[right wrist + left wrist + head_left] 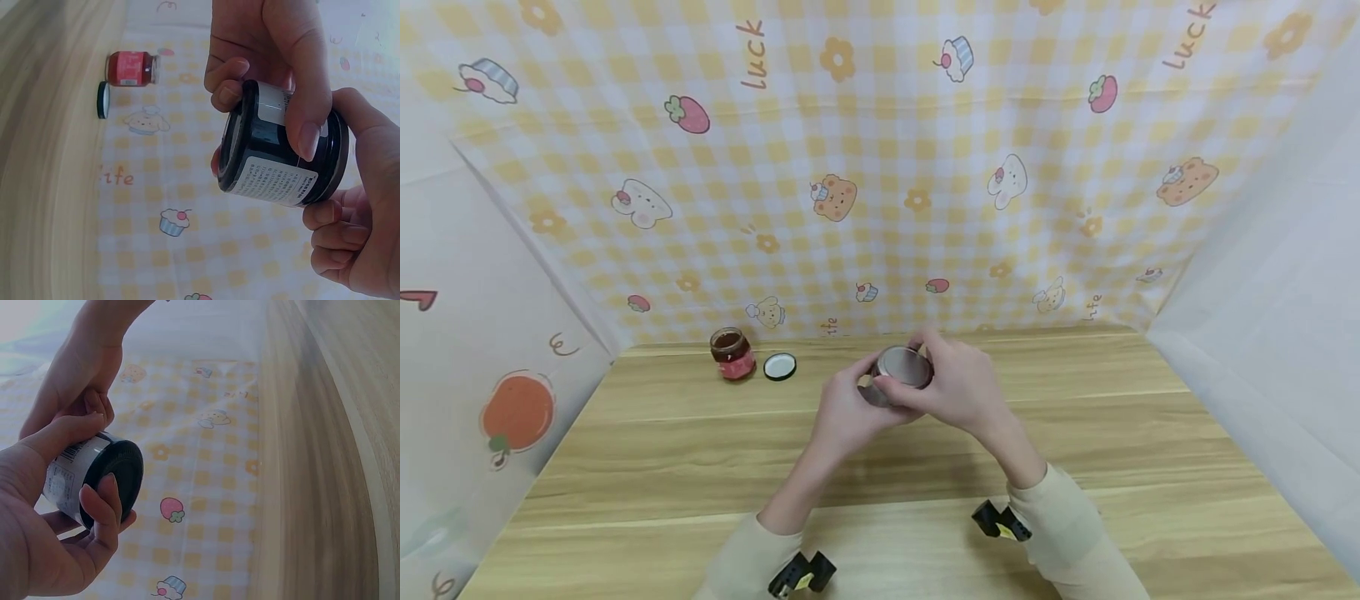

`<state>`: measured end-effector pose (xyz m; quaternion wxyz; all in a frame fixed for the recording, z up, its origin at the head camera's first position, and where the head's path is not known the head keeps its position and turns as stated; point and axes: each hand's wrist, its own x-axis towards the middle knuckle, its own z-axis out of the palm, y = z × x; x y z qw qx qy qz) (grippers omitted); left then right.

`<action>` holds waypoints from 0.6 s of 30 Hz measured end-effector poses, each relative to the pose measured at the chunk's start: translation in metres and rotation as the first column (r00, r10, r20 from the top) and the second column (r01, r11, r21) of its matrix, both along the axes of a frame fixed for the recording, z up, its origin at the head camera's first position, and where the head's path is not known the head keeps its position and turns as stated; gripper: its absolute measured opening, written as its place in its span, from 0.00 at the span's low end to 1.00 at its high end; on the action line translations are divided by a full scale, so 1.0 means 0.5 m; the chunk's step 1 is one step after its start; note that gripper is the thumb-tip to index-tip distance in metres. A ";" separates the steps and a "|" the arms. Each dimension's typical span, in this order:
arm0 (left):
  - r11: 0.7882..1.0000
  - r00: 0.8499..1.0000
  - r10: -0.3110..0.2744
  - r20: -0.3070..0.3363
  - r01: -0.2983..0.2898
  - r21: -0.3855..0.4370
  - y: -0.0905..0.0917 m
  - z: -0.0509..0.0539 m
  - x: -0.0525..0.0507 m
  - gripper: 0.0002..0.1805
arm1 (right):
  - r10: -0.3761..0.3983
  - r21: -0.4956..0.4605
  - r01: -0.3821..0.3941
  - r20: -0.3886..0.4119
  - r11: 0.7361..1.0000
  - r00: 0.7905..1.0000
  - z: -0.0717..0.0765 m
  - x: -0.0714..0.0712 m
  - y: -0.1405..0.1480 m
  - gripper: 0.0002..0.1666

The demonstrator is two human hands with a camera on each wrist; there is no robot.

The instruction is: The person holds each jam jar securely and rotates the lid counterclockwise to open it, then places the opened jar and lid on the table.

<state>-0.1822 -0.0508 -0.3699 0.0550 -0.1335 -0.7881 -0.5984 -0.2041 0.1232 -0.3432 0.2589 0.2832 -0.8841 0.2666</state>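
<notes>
A dark jar [275, 147] with white printed labels is held above the table between both hands, its lid [904, 367] facing up. My left hand [850, 408] grips the jar's body, thumb along the side and fingers curled under its black base [125, 478]. The right hand [962, 383] holds the lid's rim from above, thumb on the near side and fingers round the far side. In the right wrist view the lid end sits between the right hand's [375, 231] thumb and curled fingers. Whether the lid is loose cannot be told.
Toward the back left of the wooden table [685, 450] stands an open glass jar [733, 357] with a red-pink label and dark contents. A round lid [780, 367] lies beside it, white inside up. A yellow checked cloth [880, 167] hangs behind the table.
</notes>
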 end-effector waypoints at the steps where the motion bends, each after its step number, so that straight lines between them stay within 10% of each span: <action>1: 1.000 1.000 -0.003 0.002 0.003 0.001 -0.001 0.001 0.001 0.35 | 0.006 -0.007 -0.006 -0.008 1.000 1.000 0.000 0.000 -0.001 0.29; 18: 0.999 0.999 -0.037 -0.023 0.036 -0.040 -0.015 0.015 0.004 0.34 | 0.090 -0.109 -0.101 -0.103 0.989 0.991 -0.006 0.001 -0.003 0.33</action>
